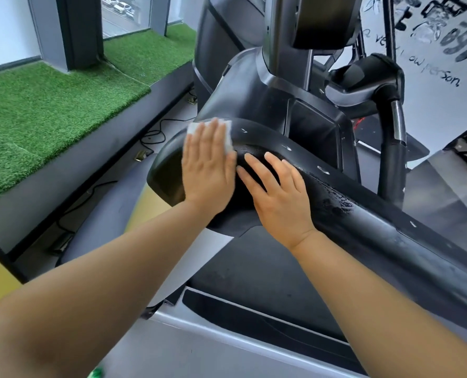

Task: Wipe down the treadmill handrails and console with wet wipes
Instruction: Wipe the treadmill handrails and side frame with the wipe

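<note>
the left hand lies flat with straight fingers, pressing a white wet wipe onto the rounded left end of the black handrail; only the wipe's far edge shows past the fingertips. the right hand is flat too, holds nothing, and rests on the same rail just beside the left, thumbs nearly touching. the rail's long axis runs from that rounded end down and rightward toward the near right corner (a wet-looking sheen shows just past the right hand). so most of the rail lies to the wipe's right, with the bare hand in that path; a stroke that way likely needs it lifted. the console sits beyond the rail, above both hands.
</note>
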Tool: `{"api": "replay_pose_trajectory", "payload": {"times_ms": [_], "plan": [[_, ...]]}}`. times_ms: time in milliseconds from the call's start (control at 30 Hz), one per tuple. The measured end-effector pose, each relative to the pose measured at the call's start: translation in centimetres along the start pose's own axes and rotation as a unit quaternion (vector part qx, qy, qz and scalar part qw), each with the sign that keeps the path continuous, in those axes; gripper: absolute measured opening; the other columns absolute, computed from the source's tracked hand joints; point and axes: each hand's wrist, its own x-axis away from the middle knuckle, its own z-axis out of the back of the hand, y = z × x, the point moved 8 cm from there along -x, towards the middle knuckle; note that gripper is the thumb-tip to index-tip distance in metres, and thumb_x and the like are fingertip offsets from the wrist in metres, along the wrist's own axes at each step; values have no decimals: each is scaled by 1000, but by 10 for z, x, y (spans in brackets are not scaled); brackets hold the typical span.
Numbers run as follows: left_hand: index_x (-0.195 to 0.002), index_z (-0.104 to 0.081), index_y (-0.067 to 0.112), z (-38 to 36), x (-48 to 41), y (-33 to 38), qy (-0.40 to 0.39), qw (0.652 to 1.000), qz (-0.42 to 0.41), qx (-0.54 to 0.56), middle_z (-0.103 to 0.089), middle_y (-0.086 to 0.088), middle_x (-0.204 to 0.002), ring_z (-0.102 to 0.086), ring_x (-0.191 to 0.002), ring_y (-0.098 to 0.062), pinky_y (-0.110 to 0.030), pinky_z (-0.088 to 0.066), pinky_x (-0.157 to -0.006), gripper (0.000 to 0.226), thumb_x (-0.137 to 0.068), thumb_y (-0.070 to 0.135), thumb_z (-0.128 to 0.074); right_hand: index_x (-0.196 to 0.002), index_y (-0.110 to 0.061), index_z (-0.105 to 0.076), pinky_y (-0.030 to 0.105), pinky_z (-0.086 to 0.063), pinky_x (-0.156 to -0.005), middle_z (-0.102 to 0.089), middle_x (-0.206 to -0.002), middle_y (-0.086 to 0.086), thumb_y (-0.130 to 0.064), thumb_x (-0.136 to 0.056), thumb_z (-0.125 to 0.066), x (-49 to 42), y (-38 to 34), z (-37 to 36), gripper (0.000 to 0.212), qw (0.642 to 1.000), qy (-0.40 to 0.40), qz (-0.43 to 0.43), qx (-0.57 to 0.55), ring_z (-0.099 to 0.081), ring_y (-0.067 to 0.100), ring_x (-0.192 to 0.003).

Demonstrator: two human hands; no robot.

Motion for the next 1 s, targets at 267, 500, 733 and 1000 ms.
{"api": "replay_pose_trajectory", "payload": {"times_ms": [267,500,733,1000], "plan": [[-137,-47,5,4,-6,-5,0,1000,-4,-20,-50,-14,-139,-42,-131,-33,-40,-16,-114,50,-98,29,-28,-123,-26,-64,36,-32,-97,-59,-129,-1,-17,-88,-63,26,22,13,36,994,13,-108,16,-45,24,-118],[-139,-45,3,-1,0,26,-13,990,-129,-48,-48,-14,-141,-38,-132,-31,-37,-14,-114,51,-97,29,-32,-126,-29,-55,39,-36,-95,-46,-133,-3,-21,-88,-62,41,26,15,40,987,24,-161,16,-44,25,-118],[-134,-48,-1,-5,-4,40,-22,997,-61,-52,-51,-18,-137,-44,-129,-35,-42,-17,-113,52,-96,28,-30,-126,-26,-59,38,-35,-99,-48,-134,-1,-13,-85,-64,42,26,17,43,985,22,-168,8,-45,26,-118],[-136,-46,-1,1,-10,-1,-53,996,-55,-47,-48,-18,-139,-42,-130,-37,-38,-14,-115,53,-97,30,-26,-127,-29,-53,38,-37,-96,-50,-133,0,-23,-89,-61,55,35,18,40,983,16,-183,28,-44,25,-118]]}}
